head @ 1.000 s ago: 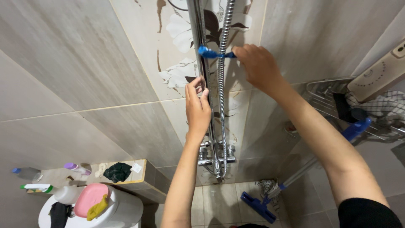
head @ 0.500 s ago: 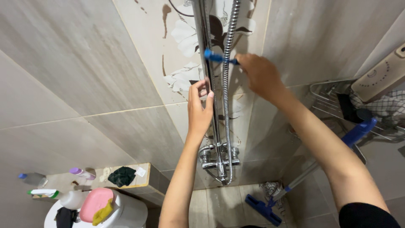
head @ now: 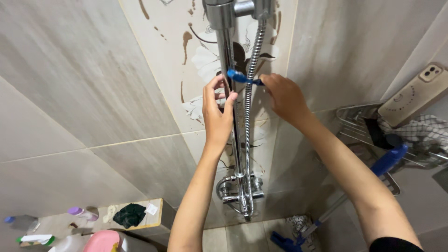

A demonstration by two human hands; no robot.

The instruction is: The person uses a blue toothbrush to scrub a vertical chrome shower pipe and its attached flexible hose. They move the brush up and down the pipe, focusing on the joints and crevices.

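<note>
A chrome shower rail (head: 227, 51) runs up the tiled wall, with a ribbed metal hose (head: 249, 93) hanging beside it. My left hand (head: 218, 114) wraps around the rail at mid height. My right hand (head: 285, 98) holds a small blue brush (head: 239, 77) whose head lies against the rail and hose, just above my left fingers. At the rail's foot sits the chrome mixer tap (head: 239, 191).
A wire corner rack (head: 354, 119) on the right holds a phone (head: 415, 95), a checked cloth and a blue-handled mop (head: 387, 161). A ledge (head: 140, 212) at lower left carries a dark cloth; bottles and a pink lid (head: 100, 240) lie below.
The view has tilted and the rail's top bracket has come into sight. Both hands have shifted a little higher along the rail, the brush still against it.
</note>
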